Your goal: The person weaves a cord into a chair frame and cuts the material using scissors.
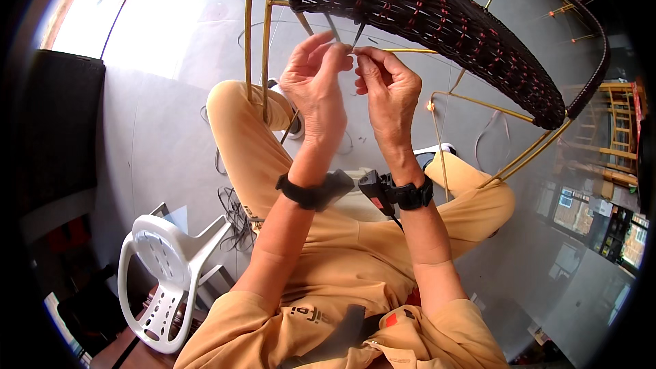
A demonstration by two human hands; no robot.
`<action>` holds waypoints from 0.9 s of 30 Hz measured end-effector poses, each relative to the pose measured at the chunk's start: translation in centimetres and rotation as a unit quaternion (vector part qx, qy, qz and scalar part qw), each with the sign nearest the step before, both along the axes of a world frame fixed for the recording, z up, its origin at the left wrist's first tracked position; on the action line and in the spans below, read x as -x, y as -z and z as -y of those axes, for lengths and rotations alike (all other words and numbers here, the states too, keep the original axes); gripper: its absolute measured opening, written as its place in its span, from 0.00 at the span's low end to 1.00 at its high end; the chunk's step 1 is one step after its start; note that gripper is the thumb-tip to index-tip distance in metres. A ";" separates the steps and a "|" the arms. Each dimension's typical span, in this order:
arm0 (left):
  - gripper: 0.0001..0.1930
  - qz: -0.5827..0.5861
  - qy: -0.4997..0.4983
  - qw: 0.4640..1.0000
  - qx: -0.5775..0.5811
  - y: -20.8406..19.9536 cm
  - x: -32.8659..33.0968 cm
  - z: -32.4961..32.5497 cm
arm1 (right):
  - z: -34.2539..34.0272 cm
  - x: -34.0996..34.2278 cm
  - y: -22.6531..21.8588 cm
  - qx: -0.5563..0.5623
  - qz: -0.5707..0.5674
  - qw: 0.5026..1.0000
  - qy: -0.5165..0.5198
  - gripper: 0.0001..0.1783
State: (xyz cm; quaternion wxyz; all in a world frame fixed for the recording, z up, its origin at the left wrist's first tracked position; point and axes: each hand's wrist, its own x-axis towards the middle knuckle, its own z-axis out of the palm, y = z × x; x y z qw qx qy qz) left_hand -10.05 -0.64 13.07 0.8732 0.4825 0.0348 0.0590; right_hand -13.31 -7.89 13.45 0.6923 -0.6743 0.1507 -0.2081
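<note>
A dark brown woven panel (pixel 410 20) with reddish cross-strands is fixed to a gold-coloured metal chair frame (pixel 250 34) in front of me. Narrow dark weaving strands (pixel 359 33) hang from its lower edge to my fingers. My left hand (pixel 318 72) is closed in a pinch on a strand, thumb and forefinger together. Close beside it, my right hand (pixel 388 85) pinches at the strand's lower end, its other fingers curled in. The fingertips nearly meet just below the panel's edge. The exact crossing of the strands is hidden between them.
A white plastic chair (pixel 164 260) stands at my lower left, near a tangle of dark strands (pixel 236 222) on the grey floor (pixel 164 137). More gold frames (pixel 618 130) stand at the far right. A black wristband (pixel 413 195) with a small device is on each wrist.
</note>
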 end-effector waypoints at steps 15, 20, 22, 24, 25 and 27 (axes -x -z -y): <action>0.05 -0.055 0.046 0.990 0.119 0.5 1.1 0.5 | -0.1 -1.0 -0.9 -0.127 0.046 0.991 0.023 0.07; 0.05 -0.016 0.048 0.996 0.075 0.2 0.9 0.6 | -0.4 -1.7 -0.4 0.026 0.056 0.997 0.038 0.08; 0.05 0.024 0.023 0.999 0.026 0.5 0.5 0.6 | -0.3 -1.8 -0.1 0.075 0.050 0.995 0.034 0.08; 0.06 0.029 0.013 0.999 0.020 0.8 0.5 0.8 | -0.3 -1.6 -0.3 0.078 0.043 0.996 0.033 0.08; 0.06 0.035 0.002 0.999 0.014 0.9 0.4 0.9 | -0.4 -1.5 -0.4 0.080 0.035 0.996 0.033 0.07; 0.07 0.032 -0.013 0.999 -0.007 1.0 0.3 0.9 | -0.5 -1.7 -0.3 0.078 0.048 0.995 0.034 0.07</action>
